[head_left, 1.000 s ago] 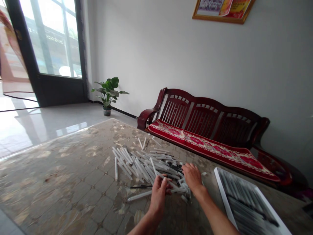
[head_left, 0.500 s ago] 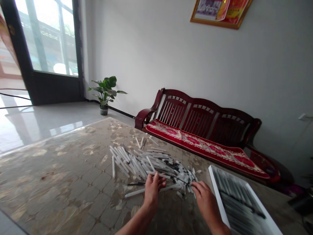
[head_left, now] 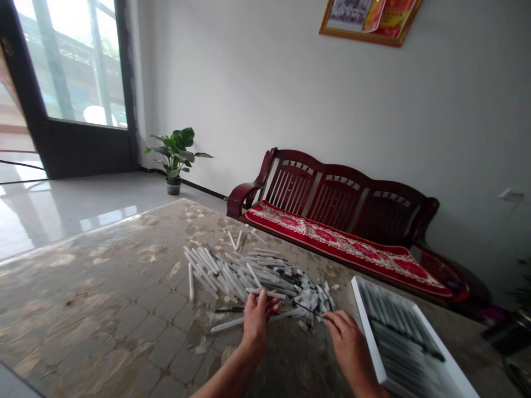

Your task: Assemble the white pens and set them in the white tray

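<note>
Right hand (head_left: 346, 342) is seen with thumb and forefinger pinched together on a thin black rod (head_left: 307, 308), whose far end reaches into a loose pile of white plastic tubes (head_left: 244, 273). Left hand (head_left: 256, 320) is kept just apart from it, closed around a short white tube (head_left: 265, 294) held crosswise above the pile's near edge. A longer white tube (head_left: 253, 320) is laid on the table beneath that hand. The pile, with black-tipped pieces mixed in at its right end, is spread over a marble-patterned tabletop (head_left: 103, 287). Beside the right hand, a white-rimmed tray (head_left: 365, 326) is set on the table, with dark-and-white rows inside, too blurred to identify. Beyond the table, a dark wooden bench (head_left: 332, 190) with a red cushion (head_left: 340, 243) is placed against the wall, and a potted plant (head_left: 176, 157) stands near a glazed door (head_left: 78, 94).
</note>
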`<state>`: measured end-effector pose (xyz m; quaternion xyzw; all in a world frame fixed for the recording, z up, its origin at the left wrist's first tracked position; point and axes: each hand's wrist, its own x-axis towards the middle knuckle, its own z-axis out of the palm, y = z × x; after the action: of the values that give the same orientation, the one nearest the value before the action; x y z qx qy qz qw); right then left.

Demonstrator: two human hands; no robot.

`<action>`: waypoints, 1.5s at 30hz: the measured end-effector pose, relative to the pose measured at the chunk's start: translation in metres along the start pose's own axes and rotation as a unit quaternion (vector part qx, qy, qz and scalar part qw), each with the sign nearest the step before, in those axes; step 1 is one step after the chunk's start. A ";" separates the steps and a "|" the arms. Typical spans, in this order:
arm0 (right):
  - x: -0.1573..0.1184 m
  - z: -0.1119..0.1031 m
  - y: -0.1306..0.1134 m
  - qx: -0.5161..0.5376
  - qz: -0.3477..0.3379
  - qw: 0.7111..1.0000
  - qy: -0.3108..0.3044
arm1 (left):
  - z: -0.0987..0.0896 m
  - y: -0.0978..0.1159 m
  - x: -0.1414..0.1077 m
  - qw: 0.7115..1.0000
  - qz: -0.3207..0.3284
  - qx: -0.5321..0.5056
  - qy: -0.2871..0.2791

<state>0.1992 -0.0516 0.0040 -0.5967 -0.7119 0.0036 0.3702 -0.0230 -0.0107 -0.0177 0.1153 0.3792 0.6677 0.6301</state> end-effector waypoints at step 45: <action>0.017 0.058 -0.052 0.430 0.292 0.854 0.024 | 0.005 0.001 -0.005 0.994 -0.084 -0.027 -0.063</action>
<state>0.1239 -0.0271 -0.0059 -0.5582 -0.4235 0.4028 0.5889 -0.0198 -0.0132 -0.0120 0.1078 0.3292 0.6141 0.7092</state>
